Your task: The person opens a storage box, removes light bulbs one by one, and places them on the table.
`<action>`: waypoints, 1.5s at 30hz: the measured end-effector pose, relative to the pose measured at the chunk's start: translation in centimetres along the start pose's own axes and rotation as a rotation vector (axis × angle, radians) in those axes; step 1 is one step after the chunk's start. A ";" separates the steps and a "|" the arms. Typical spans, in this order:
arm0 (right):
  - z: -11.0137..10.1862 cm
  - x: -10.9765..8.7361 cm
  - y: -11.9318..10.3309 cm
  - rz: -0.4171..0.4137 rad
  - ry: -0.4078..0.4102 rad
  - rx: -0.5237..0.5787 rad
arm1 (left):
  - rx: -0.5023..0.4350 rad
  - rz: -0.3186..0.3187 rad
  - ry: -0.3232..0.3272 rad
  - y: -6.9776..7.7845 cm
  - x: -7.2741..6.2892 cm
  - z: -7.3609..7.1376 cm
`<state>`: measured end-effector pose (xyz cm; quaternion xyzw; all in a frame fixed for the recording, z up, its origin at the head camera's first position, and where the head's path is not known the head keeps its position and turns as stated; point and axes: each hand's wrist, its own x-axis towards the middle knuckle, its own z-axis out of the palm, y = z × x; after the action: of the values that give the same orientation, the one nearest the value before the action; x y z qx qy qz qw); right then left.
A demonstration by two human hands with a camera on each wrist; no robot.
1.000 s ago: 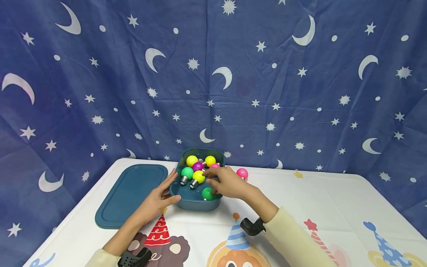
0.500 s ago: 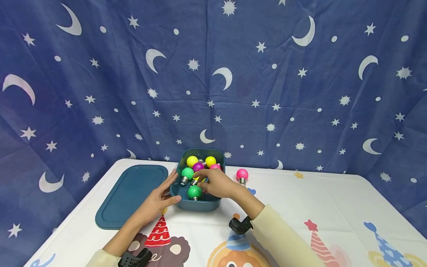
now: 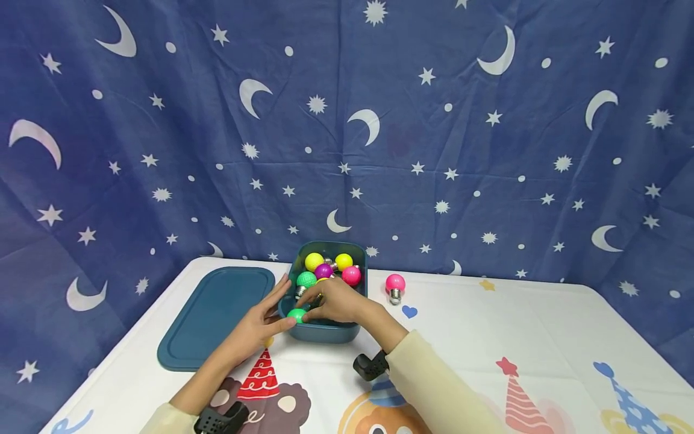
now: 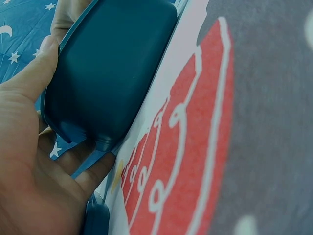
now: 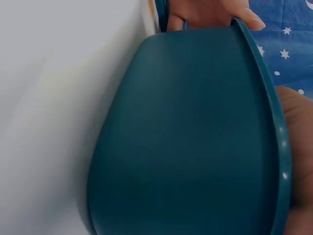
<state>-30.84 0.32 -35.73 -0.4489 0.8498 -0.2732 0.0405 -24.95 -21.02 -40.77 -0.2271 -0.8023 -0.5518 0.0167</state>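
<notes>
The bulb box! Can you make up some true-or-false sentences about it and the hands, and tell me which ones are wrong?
1. The right hand is inside the box, with its fingers at a green bulb. True.
2. The box is covered. False: it is open, and a flat teal lid lies beside it.
3. The left hand is at the side of the box. True.
4. Every bulb in the box is yellow. False: there is a purple bulb too.
5. One pink bulb is outside the box, on the table. True.
</notes>
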 end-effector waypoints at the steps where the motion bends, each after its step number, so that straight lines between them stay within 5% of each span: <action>1: 0.1 0.1 0.0 -0.003 -0.005 -0.005 | 0.001 0.000 0.000 0.0 0.0 0.0; 9: 0.4 0.7 0.1 0.044 -0.056 -0.017 | -0.005 -0.002 -0.001 0.1 0.1 0.0; 20: 0.7 1.1 0.3 0.058 -0.008 -0.082 | -0.026 0.005 -0.009 0.2 0.2 -0.1; 29: 1.1 1.5 -0.2 0.145 -0.002 -0.062 | -0.031 0.000 -0.008 0.2 0.2 0.0; 36: 0.1 0.1 -0.1 0.202 0.129 0.013 | -0.007 -0.001 -0.003 0.2 0.2 0.0; 45: -2.2 -3.0 1.3 0.165 0.341 0.182 | -0.012 -0.001 0.007 0.2 0.1 0.1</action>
<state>-30.74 4.18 -35.08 -0.3197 0.8500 -0.4167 -0.0411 -24.92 -20.82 -40.58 -0.2251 -0.7991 -0.5572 0.0179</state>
